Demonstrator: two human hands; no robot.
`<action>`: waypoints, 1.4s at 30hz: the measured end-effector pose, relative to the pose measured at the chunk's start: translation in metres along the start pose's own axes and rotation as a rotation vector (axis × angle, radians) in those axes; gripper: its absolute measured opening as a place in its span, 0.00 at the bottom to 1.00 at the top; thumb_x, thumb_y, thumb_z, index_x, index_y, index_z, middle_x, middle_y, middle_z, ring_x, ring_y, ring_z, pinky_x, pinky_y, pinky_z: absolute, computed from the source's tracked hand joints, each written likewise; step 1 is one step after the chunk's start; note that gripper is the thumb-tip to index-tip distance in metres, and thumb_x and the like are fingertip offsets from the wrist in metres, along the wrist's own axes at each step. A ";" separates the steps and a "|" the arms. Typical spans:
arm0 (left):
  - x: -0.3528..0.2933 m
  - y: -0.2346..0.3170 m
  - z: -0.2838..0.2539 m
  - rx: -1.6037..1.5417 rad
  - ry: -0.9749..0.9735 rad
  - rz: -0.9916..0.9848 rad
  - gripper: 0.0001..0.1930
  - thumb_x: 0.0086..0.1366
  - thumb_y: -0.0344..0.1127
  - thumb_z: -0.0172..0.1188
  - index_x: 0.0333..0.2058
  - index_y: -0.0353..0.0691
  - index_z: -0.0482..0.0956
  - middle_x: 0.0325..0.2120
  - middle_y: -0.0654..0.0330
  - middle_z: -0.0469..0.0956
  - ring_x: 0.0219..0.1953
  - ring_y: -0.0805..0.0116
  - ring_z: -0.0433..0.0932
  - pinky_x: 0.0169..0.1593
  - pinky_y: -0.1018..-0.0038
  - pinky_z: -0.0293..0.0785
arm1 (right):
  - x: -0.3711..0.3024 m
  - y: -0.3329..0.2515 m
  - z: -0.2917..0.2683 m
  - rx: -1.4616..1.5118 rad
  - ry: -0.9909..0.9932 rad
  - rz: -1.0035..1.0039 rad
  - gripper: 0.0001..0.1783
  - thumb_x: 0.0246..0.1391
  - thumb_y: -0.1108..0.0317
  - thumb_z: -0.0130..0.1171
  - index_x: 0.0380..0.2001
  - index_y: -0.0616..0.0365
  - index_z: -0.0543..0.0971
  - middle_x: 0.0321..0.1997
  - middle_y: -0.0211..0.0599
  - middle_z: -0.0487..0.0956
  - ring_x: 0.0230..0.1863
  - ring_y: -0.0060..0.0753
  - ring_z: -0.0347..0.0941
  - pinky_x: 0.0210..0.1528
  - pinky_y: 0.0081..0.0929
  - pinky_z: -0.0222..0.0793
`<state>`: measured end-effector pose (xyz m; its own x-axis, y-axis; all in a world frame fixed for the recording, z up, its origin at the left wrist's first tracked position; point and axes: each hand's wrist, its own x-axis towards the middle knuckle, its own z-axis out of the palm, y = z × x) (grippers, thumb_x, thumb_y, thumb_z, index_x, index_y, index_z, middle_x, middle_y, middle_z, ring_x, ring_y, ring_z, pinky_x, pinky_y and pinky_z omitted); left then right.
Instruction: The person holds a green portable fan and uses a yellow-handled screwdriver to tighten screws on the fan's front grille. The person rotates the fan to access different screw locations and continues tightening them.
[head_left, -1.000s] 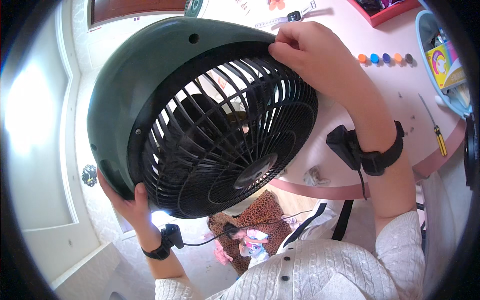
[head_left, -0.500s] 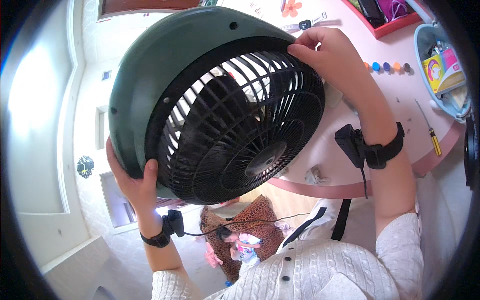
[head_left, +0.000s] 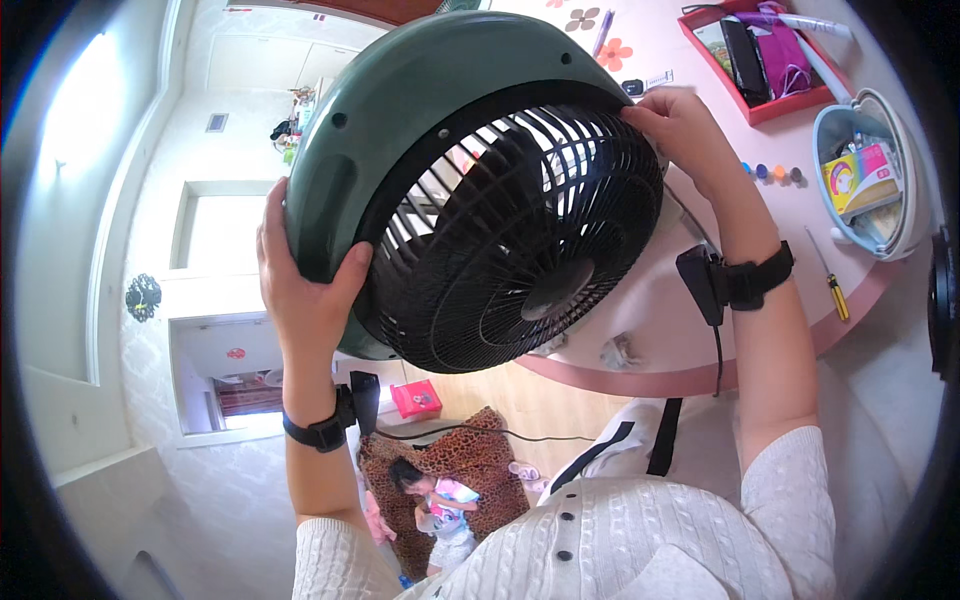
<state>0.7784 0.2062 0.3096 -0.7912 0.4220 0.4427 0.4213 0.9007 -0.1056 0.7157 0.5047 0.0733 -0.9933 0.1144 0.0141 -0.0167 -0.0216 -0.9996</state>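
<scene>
the fan point(head_left: 495, 215) is held raised and tilted in front of the left part of the table point(head_left: 640, 300), black grille point(head_left: 460, 295) turned toward the wearer. left hand point(head_left: 310, 300): thumb and fingers spread wide; thumb on the front edge, fingers around the outside of the green housing point(head_left: 350, 125), gripping the fan. right hand point(head_left: 685, 130): thumb and forefinger bent nearly together on the opposite rim of the fan; the other fingertips are hidden. on the table: screwdriver point(head_left: 838, 297) at right, red tray point(head_left: 800, 102) and blue basket point(head_left: 824, 150) farther back.
</scene>
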 end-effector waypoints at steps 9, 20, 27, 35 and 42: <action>0.001 0.000 -0.001 0.022 0.058 0.091 0.43 0.47 0.40 0.73 0.63 0.42 0.63 0.47 0.47 0.73 0.48 0.49 0.75 0.50 0.59 0.73 | 0.002 0.004 0.003 -0.157 0.035 -0.053 0.15 0.60 0.62 0.58 0.34 0.66 0.80 0.26 0.31 0.77 0.30 0.23 0.70 0.35 0.23 0.65; 0.000 0.003 0.000 0.013 0.078 0.035 0.44 0.45 0.44 0.74 0.62 0.46 0.65 0.43 0.49 0.74 0.43 0.49 0.77 0.45 0.59 0.75 | 0.003 0.010 0.003 -0.147 0.071 -0.027 0.17 0.58 0.58 0.60 0.33 0.66 0.82 0.24 0.36 0.77 0.26 0.26 0.71 0.30 0.28 0.65; 0.002 0.006 -0.001 0.041 0.082 0.053 0.43 0.46 0.43 0.73 0.62 0.46 0.65 0.42 0.49 0.74 0.43 0.50 0.77 0.45 0.59 0.74 | 0.015 0.021 0.000 -0.444 0.130 -0.187 0.22 0.62 0.55 0.50 0.28 0.65 0.82 0.30 0.57 0.79 0.37 0.58 0.77 0.39 0.45 0.70; 0.002 0.003 0.000 0.021 0.090 0.068 0.43 0.46 0.42 0.73 0.62 0.44 0.65 0.42 0.49 0.74 0.42 0.50 0.77 0.46 0.60 0.74 | 0.008 0.006 0.001 0.035 -0.004 0.126 0.17 0.53 0.60 0.63 0.31 0.68 0.82 0.24 0.37 0.80 0.28 0.26 0.74 0.34 0.27 0.67; 0.002 0.001 0.000 0.053 0.117 0.112 0.43 0.46 0.44 0.73 0.61 0.43 0.65 0.43 0.49 0.75 0.43 0.49 0.77 0.46 0.59 0.74 | 0.008 0.019 0.004 -0.378 0.196 -0.342 0.15 0.60 0.61 0.57 0.28 0.63 0.82 0.17 0.27 0.70 0.20 0.20 0.63 0.23 0.24 0.59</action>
<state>0.7771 0.2084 0.3101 -0.6818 0.5083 0.5261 0.4777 0.8540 -0.2060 0.7072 0.5008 0.0540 -0.8980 0.2361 0.3712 -0.2569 0.4034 -0.8782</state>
